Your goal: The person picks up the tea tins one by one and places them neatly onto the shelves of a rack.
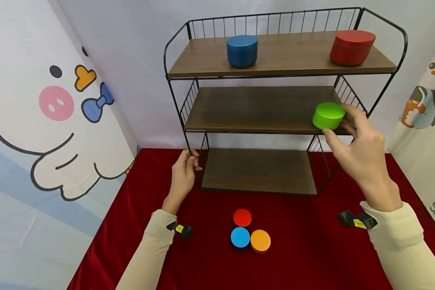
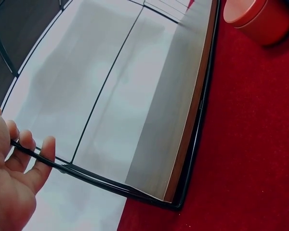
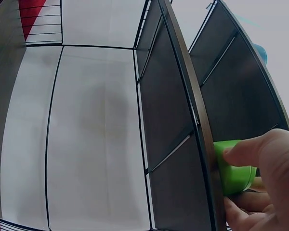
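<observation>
Three shelves fill the head view, where the right hand curls round the green tin at the middle shelf's right end; small, rigid and smooth, it probably suits a sidewall grip. Left wrist: left hand fingers hook the rack's wire frame. Right wrist: fingertips press the tin's side.

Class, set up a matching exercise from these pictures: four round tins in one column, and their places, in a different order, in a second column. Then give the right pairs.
Things
1. blue tin
2. red tin
3. green tin
4. orange tin

Places
A. on the red cloth, in front of the rack
B. middle shelf, right end, held by the right hand
C. top shelf, near the middle
D. top shelf, right end

Pairs: 1-C, 2-D, 3-B, 4-A
</observation>
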Motion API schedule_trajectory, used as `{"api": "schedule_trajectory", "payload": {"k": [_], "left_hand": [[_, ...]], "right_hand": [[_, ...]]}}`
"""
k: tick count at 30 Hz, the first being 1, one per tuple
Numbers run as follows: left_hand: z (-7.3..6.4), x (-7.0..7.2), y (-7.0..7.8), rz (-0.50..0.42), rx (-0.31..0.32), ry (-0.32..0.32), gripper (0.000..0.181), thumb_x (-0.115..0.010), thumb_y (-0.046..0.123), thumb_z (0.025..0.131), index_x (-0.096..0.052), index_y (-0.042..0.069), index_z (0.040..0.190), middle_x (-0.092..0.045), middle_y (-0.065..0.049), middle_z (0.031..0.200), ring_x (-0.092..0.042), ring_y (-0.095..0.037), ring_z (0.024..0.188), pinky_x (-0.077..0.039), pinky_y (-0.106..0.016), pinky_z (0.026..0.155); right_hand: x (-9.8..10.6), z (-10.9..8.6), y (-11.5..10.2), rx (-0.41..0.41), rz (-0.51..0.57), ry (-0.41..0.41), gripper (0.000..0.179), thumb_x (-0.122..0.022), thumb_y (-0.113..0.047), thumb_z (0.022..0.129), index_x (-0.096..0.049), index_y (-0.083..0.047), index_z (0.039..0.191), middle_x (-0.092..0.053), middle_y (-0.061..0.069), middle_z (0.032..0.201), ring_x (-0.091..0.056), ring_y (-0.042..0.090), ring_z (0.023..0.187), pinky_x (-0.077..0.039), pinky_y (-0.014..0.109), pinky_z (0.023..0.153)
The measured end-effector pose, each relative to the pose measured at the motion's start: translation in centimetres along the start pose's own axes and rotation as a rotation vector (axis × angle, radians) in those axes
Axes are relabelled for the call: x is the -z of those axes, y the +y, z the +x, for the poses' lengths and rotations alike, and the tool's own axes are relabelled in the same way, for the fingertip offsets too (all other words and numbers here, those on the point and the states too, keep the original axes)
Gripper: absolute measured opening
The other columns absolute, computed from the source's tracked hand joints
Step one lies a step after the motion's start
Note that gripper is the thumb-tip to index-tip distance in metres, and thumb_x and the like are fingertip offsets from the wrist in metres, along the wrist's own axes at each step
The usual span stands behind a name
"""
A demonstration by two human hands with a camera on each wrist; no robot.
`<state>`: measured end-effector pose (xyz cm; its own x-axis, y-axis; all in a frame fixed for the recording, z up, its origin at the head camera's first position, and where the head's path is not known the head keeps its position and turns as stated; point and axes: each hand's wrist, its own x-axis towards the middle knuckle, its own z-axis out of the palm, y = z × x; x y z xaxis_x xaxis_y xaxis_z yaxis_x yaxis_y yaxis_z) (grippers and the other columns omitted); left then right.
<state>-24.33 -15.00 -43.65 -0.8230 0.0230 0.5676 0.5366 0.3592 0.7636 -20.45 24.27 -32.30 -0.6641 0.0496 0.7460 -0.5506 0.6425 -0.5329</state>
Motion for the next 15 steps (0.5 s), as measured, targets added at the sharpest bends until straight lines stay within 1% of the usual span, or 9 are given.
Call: {"api": "schedule_trajectory", "payload": {"k": [4, 6, 8, 11, 15], "left_hand": [[-0.2, 0.1, 0.0, 0.003, 0.020, 0.001, 0.017, -0.044, -0.004, 0.107, -0.055, -0.017, 0.105, -0.052, -0.030, 0.078, -0.062, -0.041, 0.071, -0.065, -0.051, 0.069], [-0.3, 0.2, 0.0, 0.000, 0.026, 0.000, 0.017, -0.044, -0.005, 0.106, -0.055, -0.017, 0.105, -0.052, -0.031, 0.077, -0.061, -0.042, 0.071, -0.065, -0.052, 0.068], [-0.3, 0.1, 0.1, -0.004, 0.022, -0.004, 0.016, -0.044, -0.005, 0.106, -0.055, -0.017, 0.105, -0.051, -0.031, 0.078, -0.061, -0.042, 0.070, -0.065, -0.052, 0.068], [-0.1, 0.0, 0.1, -0.012, 0.008, -0.005, 0.015, -0.044, -0.005, 0.106, -0.055, -0.016, 0.104, -0.051, -0.031, 0.077, -0.061, -0.043, 0.070, -0.065, -0.052, 0.067], [0.2, -0.2, -0.1, -0.002, -0.015, 0.002, 0.014, -0.044, -0.005, 0.106, -0.054, -0.015, 0.104, -0.052, -0.027, 0.077, -0.062, -0.040, 0.069, -0.065, -0.048, 0.065]], "right_hand": [[0.0, -0.2, 0.1, -0.033, -0.015, -0.014, 0.056, -0.072, 0.011, 0.086, -0.055, 0.006, 0.140, -0.064, 0.022, 0.136, -0.054, -0.021, 0.111, -0.049, 0.004, 0.098], [0.1, -0.5, 0.1, -0.042, -0.014, -0.009, 0.055, -0.069, 0.013, 0.087, -0.055, 0.007, 0.140, -0.063, 0.022, 0.137, -0.053, -0.020, 0.115, -0.049, 0.006, 0.101], [0.2, -0.9, 0.0, -0.043, -0.012, 0.015, 0.055, -0.067, 0.014, 0.087, -0.056, 0.006, 0.140, -0.063, 0.022, 0.137, -0.053, -0.017, 0.117, -0.048, 0.008, 0.103], [0.3, -1.8, -0.1, -0.025, -0.004, 0.073, 0.056, -0.068, 0.017, 0.085, -0.058, 0.006, 0.138, -0.063, 0.023, 0.136, -0.055, -0.010, 0.121, -0.049, 0.010, 0.105], [0.1, -3.6, -0.8, 0.019, 0.012, 0.141, 0.053, -0.068, 0.018, 0.081, -0.059, 0.012, 0.133, -0.062, 0.028, 0.136, -0.054, 0.000, 0.127, -0.049, 0.009, 0.103]]}}
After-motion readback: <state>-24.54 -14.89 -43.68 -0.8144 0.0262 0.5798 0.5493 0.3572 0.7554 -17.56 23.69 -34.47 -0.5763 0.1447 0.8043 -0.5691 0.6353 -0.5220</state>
